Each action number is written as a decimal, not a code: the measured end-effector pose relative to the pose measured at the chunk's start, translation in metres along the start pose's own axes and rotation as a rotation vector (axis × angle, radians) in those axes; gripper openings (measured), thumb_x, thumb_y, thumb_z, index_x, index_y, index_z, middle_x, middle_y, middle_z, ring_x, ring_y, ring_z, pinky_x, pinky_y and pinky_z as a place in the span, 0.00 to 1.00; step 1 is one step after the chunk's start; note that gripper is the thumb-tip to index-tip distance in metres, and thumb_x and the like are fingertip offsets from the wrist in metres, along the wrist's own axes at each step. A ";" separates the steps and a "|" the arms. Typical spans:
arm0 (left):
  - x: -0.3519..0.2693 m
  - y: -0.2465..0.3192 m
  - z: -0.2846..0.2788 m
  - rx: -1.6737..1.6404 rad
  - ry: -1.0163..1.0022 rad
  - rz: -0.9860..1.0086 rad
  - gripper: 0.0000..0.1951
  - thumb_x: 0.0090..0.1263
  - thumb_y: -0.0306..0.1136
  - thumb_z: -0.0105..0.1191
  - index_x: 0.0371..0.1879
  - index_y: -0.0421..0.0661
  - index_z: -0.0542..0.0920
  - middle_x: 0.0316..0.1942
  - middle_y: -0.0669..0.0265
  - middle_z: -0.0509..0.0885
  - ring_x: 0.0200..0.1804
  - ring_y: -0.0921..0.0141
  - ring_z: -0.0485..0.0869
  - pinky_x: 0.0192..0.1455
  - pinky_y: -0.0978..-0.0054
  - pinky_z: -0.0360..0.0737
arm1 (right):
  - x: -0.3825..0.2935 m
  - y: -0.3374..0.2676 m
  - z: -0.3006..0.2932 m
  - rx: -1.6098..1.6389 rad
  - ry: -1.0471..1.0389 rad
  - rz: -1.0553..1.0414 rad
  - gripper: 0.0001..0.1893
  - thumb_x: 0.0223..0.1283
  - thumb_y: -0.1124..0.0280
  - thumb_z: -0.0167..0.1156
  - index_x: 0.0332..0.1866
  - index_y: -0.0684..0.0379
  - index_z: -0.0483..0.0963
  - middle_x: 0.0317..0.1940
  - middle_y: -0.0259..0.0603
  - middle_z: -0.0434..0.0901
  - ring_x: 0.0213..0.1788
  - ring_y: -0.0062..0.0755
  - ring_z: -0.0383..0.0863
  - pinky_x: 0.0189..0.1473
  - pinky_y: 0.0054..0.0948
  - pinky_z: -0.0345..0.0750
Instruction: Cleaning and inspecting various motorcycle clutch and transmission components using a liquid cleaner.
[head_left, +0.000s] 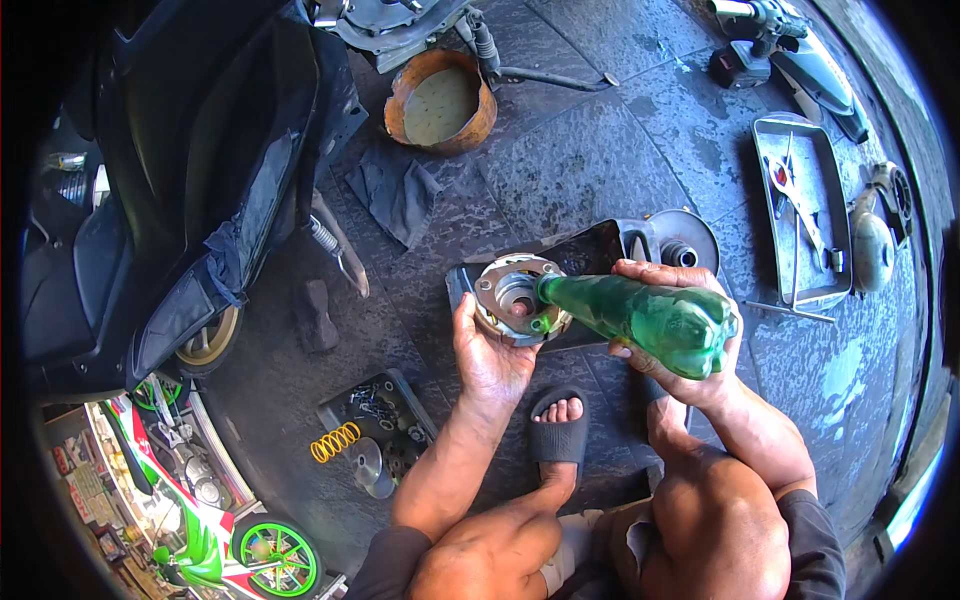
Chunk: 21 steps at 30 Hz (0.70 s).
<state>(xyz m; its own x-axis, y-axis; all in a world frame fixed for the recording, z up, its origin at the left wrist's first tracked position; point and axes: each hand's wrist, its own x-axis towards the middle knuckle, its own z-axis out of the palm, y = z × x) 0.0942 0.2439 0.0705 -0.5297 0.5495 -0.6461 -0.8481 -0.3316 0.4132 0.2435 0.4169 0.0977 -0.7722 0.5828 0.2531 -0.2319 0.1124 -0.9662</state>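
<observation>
My left hand (491, 360) holds a scooter's centrifugal clutch assembly (501, 289) from its near side, fingers beneath it. A fingertip appears to show inside the hub. In my right hand (694, 375) is a green plastic bottle (637, 315), tipped with its base toward me and its mouth over the edge of the clutch's centre. I cannot tell whether liquid is flowing from it. Below the clutch lies a dark tray (585, 251), partly hidden by my hands and the bottle. A round metal part with a threaded hub (688, 232) sits at the tray's right end.
A dark scooter (202, 150) stands at left, near a rusty pot of cloudy liquid (487, 112) and a rag (394, 195). A tool tray (761, 165) and cordless impact wrench (772, 37) lie right. Near my left forearm are a parts tray (326, 409) and yellow spring (335, 442).
</observation>
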 end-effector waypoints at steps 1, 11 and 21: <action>0.003 0.000 -0.004 0.001 0.000 -0.001 0.28 0.82 0.56 0.37 0.67 0.47 0.73 0.60 0.58 0.81 0.62 0.60 0.82 0.63 0.49 0.82 | 0.000 0.001 0.000 0.006 0.002 -0.021 0.35 0.46 0.72 0.84 0.60 0.67 0.73 0.59 0.54 0.82 0.62 0.40 0.83 0.64 0.38 0.81; 0.035 0.008 -0.050 -0.111 -0.183 -0.077 0.32 0.70 0.59 0.48 0.62 0.45 0.79 0.57 0.54 0.85 0.58 0.52 0.84 0.62 0.46 0.81 | 0.009 -0.022 -0.008 0.087 -0.077 0.049 0.33 0.45 0.69 0.84 0.56 0.68 0.77 0.54 0.52 0.85 0.59 0.39 0.86 0.61 0.37 0.83; 0.043 0.020 -0.051 0.184 -0.163 0.060 0.40 0.65 0.64 0.54 0.62 0.37 0.77 0.56 0.50 0.84 0.59 0.54 0.83 0.65 0.50 0.79 | 0.004 -0.016 -0.011 0.192 -0.076 0.006 0.33 0.44 0.68 0.84 0.56 0.69 0.77 0.55 0.56 0.85 0.59 0.42 0.85 0.62 0.40 0.82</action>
<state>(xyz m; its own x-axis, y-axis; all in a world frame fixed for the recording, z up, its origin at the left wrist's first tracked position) 0.0543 0.2217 0.0183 -0.5571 0.6542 -0.5115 -0.7910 -0.2304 0.5667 0.2502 0.4261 0.1135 -0.8147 0.5195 0.2577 -0.3301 -0.0502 -0.9426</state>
